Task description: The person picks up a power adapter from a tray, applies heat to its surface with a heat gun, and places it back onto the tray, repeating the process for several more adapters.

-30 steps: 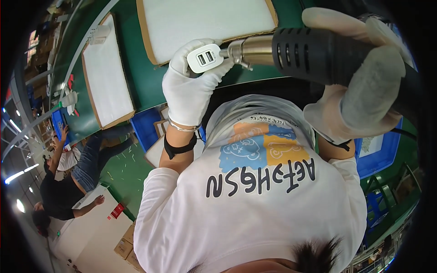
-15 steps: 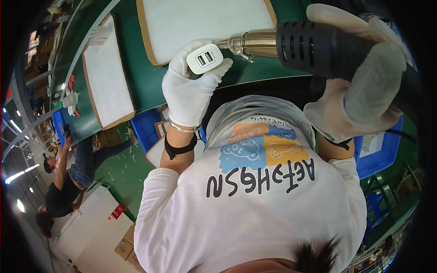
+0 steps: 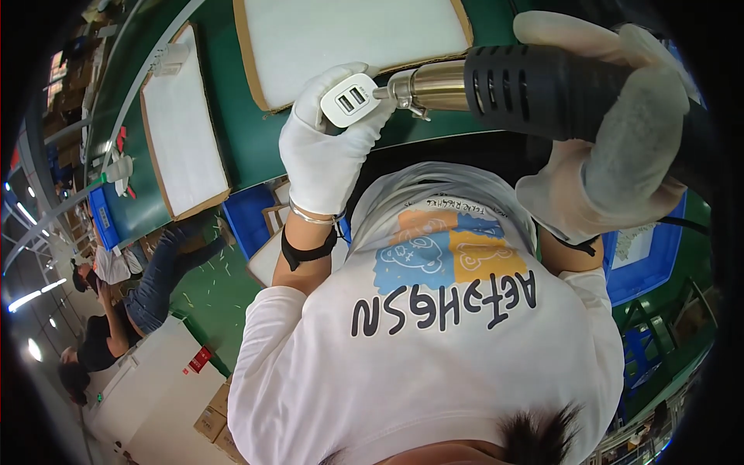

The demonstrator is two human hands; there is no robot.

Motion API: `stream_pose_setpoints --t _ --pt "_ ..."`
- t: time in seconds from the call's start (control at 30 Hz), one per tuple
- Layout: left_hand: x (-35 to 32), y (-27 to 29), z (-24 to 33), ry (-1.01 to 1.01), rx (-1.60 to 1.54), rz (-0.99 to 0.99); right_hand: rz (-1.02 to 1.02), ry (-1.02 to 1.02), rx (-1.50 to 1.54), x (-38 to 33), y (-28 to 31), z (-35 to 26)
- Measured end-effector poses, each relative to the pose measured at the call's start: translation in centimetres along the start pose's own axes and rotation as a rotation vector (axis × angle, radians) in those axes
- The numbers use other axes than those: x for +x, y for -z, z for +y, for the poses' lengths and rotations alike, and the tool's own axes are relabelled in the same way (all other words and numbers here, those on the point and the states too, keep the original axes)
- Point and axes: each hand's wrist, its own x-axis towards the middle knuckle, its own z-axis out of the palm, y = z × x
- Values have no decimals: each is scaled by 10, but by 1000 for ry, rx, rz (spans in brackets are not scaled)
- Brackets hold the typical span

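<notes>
A white two-port USB charger (image 3: 349, 101) sits in my left hand (image 3: 325, 155), its port face turned up toward me. That hand wears a white fabric glove, with fingers and thumb closed round the charger's sides. My right hand (image 3: 612, 155), in a pale glove with greyish fingertips, is wrapped round the black body of a hot air gun (image 3: 535, 89). The gun lies across the upper right, its metal tube pointing left. Its thin nozzle tip is at the right edge of the charger's face; whether it touches, I cannot tell.
On the green table (image 3: 221, 101), a white-lined cardboard tray (image 3: 349, 39) lies beyond my hands and a narrower white tray (image 3: 180, 124) stands to the left. Blue bins (image 3: 647, 263) flank me below table height. Another person (image 3: 116, 325) is at the far left.
The hot air gun has moved slightly left and down, bringing its nozzle from the charger's upper right edge onto its right side. My left hand and the charger have shifted a little.
</notes>
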Motion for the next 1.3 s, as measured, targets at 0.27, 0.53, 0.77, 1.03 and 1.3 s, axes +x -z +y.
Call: stream_pose_setpoints --t 0.27,0.53,0.77,1.03,1.3 --pt "5 6 -4 -96 191 18 -64 -137 47 55 -15 6" --pt "1 -10 -3 -11 24 59 -113 -287 281 34 -10 17" --pt "-4 -14 2 5 30 69 -153 -418 491 28 1 21" --pt "-7 -17 2 -19 70 54 -196 -557 735 24 6 18" --pt "-7 -16 -4 -59 83 16 -241 -697 974 12 11 21"
